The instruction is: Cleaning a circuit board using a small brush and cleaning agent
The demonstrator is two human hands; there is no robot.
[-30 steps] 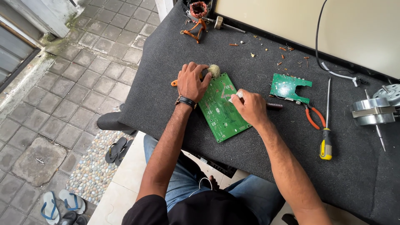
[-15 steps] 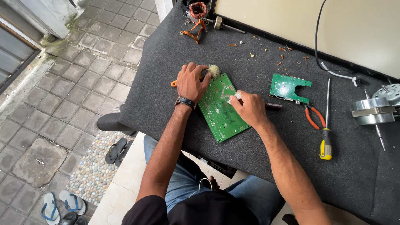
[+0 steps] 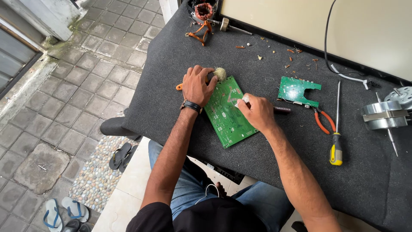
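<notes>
Hands at work over a large green circuit board (image 3: 227, 114) lying flat on a table (image 3: 171, 64) covered in dark grey felt. Left hand (image 3: 198, 85) presses down on the board's upper left corner, fingers spread, beside a brush (image 3: 220, 74) with pale bristles. Right hand (image 3: 256, 112) is closed around a small whitish object (image 3: 243, 100) (too small to identify) touching the board's right edge. Further right lie a smaller green circuit board (image 3: 296, 91), orange-handled pliers (image 3: 322, 121), a yellow-handled screwdriver (image 3: 336, 146) and a metal motor (image 3: 386, 112)
</notes>
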